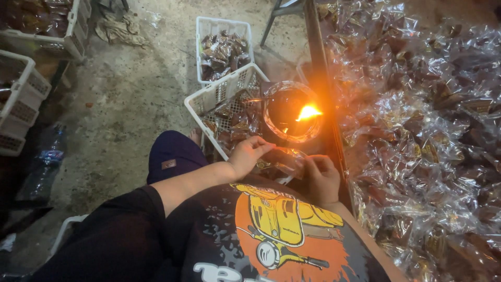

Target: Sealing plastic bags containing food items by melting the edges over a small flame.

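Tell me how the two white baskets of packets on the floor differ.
The near basket sits tilted beside the flame, its packets lit orange; the far basket lies square-on, farther off, its packets in dimmer light. The near basket shows more bare mesh wall. Both are white, slotted, and hold clear-wrapped brown packets.

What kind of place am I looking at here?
Probably a small, informal snack-packing workshop: a heap of clear packets of brown food fills the table, white plastic crates hold more on the concrete floor, and an open flame burns beside both hands.

A white basket (223, 27) of wrapped sweets stands on the concrete floor (130, 94); a plastic bottle (44, 164) lies nearby.
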